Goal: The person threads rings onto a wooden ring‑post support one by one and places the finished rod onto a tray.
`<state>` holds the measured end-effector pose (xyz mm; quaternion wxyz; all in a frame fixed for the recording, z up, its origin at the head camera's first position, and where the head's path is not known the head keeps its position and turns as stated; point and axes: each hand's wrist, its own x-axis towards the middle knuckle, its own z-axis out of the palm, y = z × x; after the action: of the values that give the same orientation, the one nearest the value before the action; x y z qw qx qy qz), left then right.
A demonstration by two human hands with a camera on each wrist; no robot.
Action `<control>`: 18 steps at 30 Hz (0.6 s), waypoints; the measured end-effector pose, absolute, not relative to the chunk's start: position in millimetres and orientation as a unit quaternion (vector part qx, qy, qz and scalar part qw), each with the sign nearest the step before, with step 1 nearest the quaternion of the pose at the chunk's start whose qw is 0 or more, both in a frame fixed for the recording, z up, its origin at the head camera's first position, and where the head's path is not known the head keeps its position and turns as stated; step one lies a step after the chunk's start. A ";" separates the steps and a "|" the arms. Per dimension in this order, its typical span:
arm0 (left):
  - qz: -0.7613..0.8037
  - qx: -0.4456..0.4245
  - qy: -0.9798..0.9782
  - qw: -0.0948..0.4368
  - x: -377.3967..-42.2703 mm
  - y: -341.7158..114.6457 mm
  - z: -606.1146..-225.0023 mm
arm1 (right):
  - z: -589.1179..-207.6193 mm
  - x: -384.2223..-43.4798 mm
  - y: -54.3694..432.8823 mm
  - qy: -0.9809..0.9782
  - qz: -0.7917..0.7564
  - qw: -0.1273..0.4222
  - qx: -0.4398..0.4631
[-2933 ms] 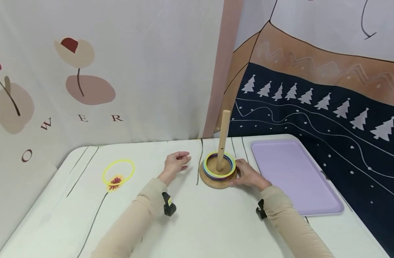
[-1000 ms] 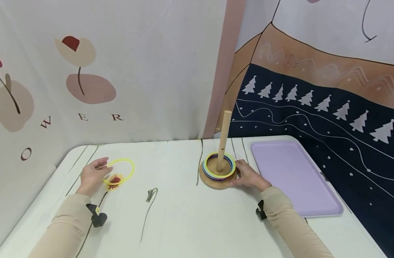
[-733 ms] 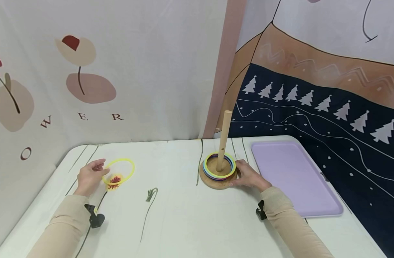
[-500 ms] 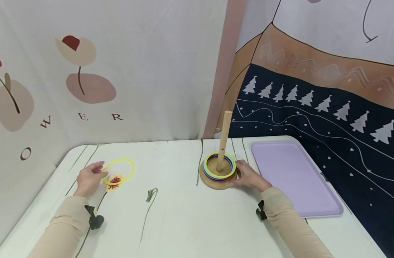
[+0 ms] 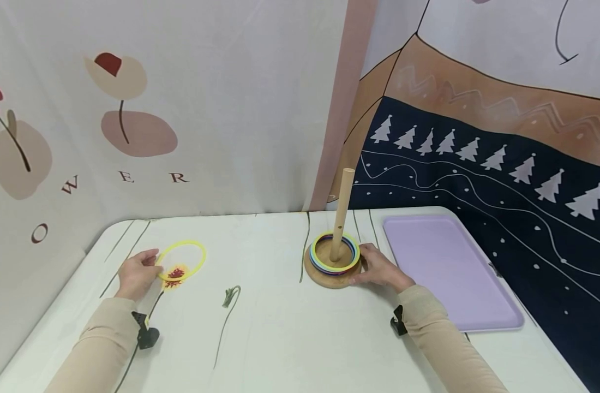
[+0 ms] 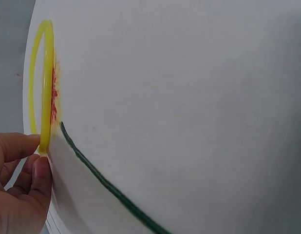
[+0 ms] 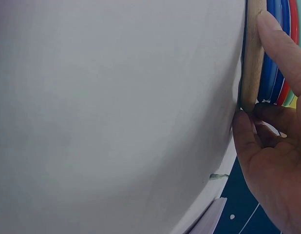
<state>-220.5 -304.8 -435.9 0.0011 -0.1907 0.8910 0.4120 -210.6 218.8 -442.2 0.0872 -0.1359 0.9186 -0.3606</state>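
At the left of the table, my left hand [image 5: 137,274] pinches the near-left edge of a thin yellow ring [image 6: 47,83] between thumb and finger. The ring lies over a printed flower on the cloth. A wooden stand with an upright peg [image 5: 342,207] stands right of centre. Around the foot of its peg lie several stacked coloured rings [image 5: 329,269], a yellow one on top. My right hand [image 5: 378,268] grips the right edge of the stand's round base [image 7: 253,63]; its thumb and fingers curl round the rim in the right wrist view.
A lilac tray [image 5: 447,267] lies at the right of the table, just beyond my right hand. White cloth [image 5: 280,338] with printed stems covers the table. Printed curtains [image 5: 251,109] rise behind it.
My left hand moved from beside the stand leftward to the loose yellow ring, then came slightly lower and its fingers closed on the ring's edge. The right hand and stand stayed put.
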 end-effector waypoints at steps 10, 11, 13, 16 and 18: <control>0.397 -0.193 0.897 -0.011 -219.9 -308.6 -437.1 | -441.9 -209.9 218.3 0.918 -0.360 0.085 -0.141; 0.396 -0.193 0.898 -0.011 -219.9 -309.0 -437.1 | -441.9 -209.9 218.6 0.919 -0.359 0.084 -0.143; 0.402 -0.194 0.895 -0.010 -219.6 -309.5 -436.4 | -441.8 -209.9 219.0 0.918 -0.360 0.083 -0.143; 0.415 -0.198 0.888 -0.001 -218.3 -309.2 -433.8 | -441.7 -210.0 219.0 0.918 -0.360 0.082 -0.144; 0.425 -0.200 0.883 0.006 -217.3 -308.8 -431.2 | -441.7 -210.2 219.0 0.918 -0.360 0.082 -0.144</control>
<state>-217.3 -308.8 -431.2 0.0064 -0.2000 0.8826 0.4254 -210.2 219.0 -441.7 0.0818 -0.1439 0.9183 -0.3596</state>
